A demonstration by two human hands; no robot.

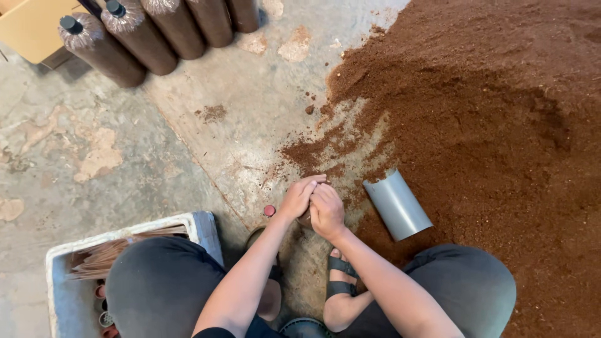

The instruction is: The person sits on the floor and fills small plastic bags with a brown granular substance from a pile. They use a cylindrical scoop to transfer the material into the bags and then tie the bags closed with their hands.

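Observation:
My left hand (298, 196) and my right hand (327, 211) are pressed together low over the concrete floor, fingers closed around a small brown object (305, 219) that they mostly hide. I cannot tell what it is. A grey half-pipe scoop (397, 204) lies on the floor just right of my right hand, at the edge of a big heap of brown sawdust-like substrate (488, 112). A small red cap (269, 210) lies on the floor just left of my left wrist.
Several filled brown cylindrical bags with black-capped tops (134, 34) lie at the top left beside a cardboard box (31, 25). A white plastic crate (200, 226) holding thin plastic sleeves sits by my left knee. My sandalled feet (341, 275) are below my hands.

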